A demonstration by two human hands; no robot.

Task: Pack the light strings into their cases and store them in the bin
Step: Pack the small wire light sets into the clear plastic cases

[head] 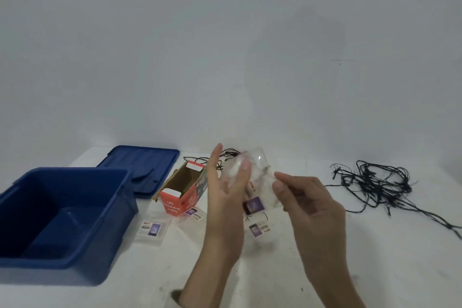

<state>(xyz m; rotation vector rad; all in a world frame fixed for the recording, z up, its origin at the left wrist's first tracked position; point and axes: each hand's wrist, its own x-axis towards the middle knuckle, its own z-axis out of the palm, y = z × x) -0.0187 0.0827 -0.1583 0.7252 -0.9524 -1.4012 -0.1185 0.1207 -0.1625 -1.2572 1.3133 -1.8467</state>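
Clear plastic case [252,177], a bit blurry, is held mid-frame by left hand [226,195] and right hand [307,202], fingers curled round it.

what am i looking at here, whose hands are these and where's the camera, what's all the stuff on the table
There is no machine here. One picture comes from a camera worn on a person's head, looking forward and down, so the two bare hands are the wearer's own.

The left hand and right hand together hold a clear plastic case above the white table.

On the table, at left, stands an open blue bin, nothing visible inside, with its lid lying behind it. Beside it lies an open red box marked LED lights. Flat clear cases with labels lie near it. At right is a loose tangle of dark light string; another string shows behind the hands.
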